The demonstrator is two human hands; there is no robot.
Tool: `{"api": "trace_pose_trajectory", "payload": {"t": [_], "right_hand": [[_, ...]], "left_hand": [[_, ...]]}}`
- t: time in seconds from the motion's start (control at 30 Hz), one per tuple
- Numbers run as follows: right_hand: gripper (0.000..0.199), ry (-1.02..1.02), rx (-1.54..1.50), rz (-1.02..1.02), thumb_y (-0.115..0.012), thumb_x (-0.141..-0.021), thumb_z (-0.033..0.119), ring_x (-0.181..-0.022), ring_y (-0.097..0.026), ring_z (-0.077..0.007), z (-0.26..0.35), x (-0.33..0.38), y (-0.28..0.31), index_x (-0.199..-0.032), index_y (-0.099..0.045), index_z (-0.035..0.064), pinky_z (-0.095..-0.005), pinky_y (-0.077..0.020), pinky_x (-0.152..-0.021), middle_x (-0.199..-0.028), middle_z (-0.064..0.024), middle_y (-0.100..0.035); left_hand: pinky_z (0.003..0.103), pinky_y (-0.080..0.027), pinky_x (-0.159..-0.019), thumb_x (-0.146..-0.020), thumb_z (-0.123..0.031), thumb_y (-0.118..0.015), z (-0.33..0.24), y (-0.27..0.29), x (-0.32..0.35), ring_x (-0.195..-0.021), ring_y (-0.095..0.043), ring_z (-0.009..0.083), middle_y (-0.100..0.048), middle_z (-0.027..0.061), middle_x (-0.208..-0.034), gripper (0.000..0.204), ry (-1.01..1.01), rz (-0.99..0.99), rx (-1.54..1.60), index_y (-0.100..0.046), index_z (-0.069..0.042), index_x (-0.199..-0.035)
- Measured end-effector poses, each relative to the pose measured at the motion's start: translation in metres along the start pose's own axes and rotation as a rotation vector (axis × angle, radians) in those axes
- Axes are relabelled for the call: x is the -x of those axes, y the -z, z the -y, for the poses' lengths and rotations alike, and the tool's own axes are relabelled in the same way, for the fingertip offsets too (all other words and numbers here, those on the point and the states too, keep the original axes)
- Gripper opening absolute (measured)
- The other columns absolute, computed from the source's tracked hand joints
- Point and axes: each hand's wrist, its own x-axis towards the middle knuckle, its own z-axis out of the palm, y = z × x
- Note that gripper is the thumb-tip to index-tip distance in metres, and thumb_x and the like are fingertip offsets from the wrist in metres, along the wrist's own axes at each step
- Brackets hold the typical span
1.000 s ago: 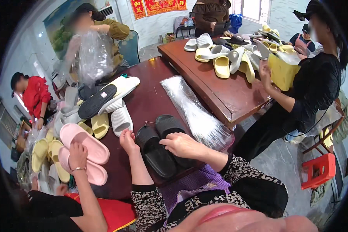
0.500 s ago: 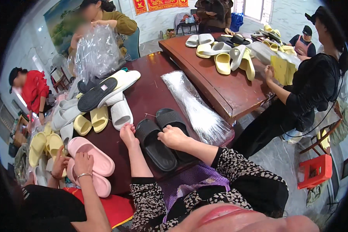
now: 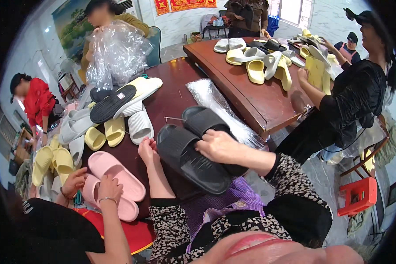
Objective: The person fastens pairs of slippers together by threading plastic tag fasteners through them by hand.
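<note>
A pair of black ribbed slippers (image 3: 193, 169) is raised and tilted over the front of the dark red table. My right hand (image 3: 218, 147) grips them at the straps, its fingers curled over the inner edges. From the straps' far side a thin pale strand (image 3: 174, 118) sticks out. Just left of the pair is my left hand (image 3: 148, 153), apart from the slippers. Its fingers are curled together, and anything inside them is too small to make out.
On my left a co-worker's hands (image 3: 109, 190) hold pink slippers (image 3: 119, 174). Grey, yellow and black slippers (image 3: 114, 103) are heaped beyond. A bundle of clear plastic strands (image 3: 215, 103) lies behind the black pair. A second table (image 3: 233, 75) bears more slippers; a red stool (image 3: 358, 196) stands right.
My right hand has lifted the black slippers off the table toward me and to the right. My left hand has shifted slightly. The co-worker's pink slippers have moved a little right.
</note>
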Motion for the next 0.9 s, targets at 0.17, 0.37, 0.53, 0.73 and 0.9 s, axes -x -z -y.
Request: {"api": "trace_pose_trajectory", "payload": {"t": [0.17,0.37,0.53,0.73,0.9], "right_hand": [[0.009,0.156,0.358,0.051,-0.059,-0.070,0.015,-0.064,-0.060,-0.0237,-0.074,-0.014,0.042,-0.064,-0.058,0.0076,-0.0354,-0.0502,-0.057,-0.063,-0.0073,-0.059],[0.017,-0.392,0.757,-0.099,-0.057,-0.082,0.020,-0.079,-0.062,-0.0314,-0.232,-0.006,0.120,-0.085,-0.067,0.0066,-0.0383,-0.0506,-0.071,-0.078,-0.0116,-0.064],[0.017,-0.438,0.364,-0.181,-0.057,-0.084,0.017,-0.083,-0.063,-0.0328,-0.205,0.025,0.085,-0.091,-0.067,0.0053,-0.0387,-0.0507,-0.075,-0.087,-0.0147,-0.065],[0.016,-0.594,0.118,-0.363,-0.055,-0.084,0.010,-0.079,-0.064,-0.0310,-0.205,0.121,0.038,-0.095,-0.066,0.0030,-0.0362,-0.0506,-0.071,-0.089,-0.0151,-0.066],[0.017,-0.932,-0.423,-0.486,-0.056,-0.084,0.008,-0.072,-0.065,-0.0220,-0.198,0.132,0.037,-0.094,-0.065,-0.0021,-0.0305,-0.0498,-0.068,-0.082,-0.0118,-0.068]], "left_hand": [[0.025,-0.045,-0.049,-0.082,-0.005,-0.049,0.000,0.000,0.001,-0.056,-0.054,0.0123,-0.059,0.0054,-0.075,0.017,0.073,-0.007,-0.005,-0.057,-0.005,-0.098],[0.025,-0.045,-0.049,-0.087,-0.010,-0.049,0.020,-0.029,0.022,-0.056,-0.053,0.0110,-0.058,0.0050,-0.074,0.015,0.045,0.339,-0.364,-0.056,-0.005,-0.099],[0.023,-0.045,-0.051,-0.090,-0.015,-0.052,0.025,-0.028,0.030,-0.056,-0.052,0.0091,-0.057,0.0031,-0.074,0.017,-0.044,0.460,-0.542,-0.056,-0.004,-0.101],[0.021,-0.045,-0.057,-0.091,-0.018,-0.052,0.026,-0.078,0.114,-0.063,-0.053,0.0074,-0.060,0.0032,-0.076,0.022,0.027,0.960,-0.707,-0.059,-0.001,-0.102],[0.021,-0.044,-0.058,-0.092,-0.017,-0.052,0.020,-0.068,0.130,-0.063,-0.052,0.0068,-0.061,0.0036,-0.079,0.020,0.093,1.240,-0.724,-0.060,-0.001,-0.102]]}}
